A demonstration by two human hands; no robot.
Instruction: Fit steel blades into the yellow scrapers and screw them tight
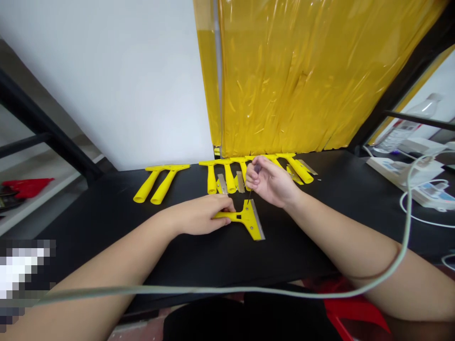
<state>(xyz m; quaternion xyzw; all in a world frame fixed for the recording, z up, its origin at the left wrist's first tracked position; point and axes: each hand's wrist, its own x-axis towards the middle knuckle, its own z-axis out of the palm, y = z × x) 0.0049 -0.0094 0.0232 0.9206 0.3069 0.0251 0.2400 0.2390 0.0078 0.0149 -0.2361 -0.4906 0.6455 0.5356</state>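
My left hand [206, 214] is closed around the handle of a yellow scraper [251, 220], whose flat head points right. A metal blade [259, 221] runs along the head's far right edge, and two small screws show on its face. Above it, my right hand [268, 180] is closed on a screwdriver [250, 194]; its thin dark shaft reaches down to the upper screw, and most of its handle is hidden by my fingers. Behind my hands lie several yellow scraper handles [212, 177], with loose blade pieces [240, 182] between them.
Two more yellow handles [161, 183] lie at the left on the black table [199, 260]. White power strips [423, 182] and a clear bottle [405, 125] are at the right. A pale cable [227, 290] crosses in front of my forearms. Yellow plastic sheeting [284, 71] stands behind.
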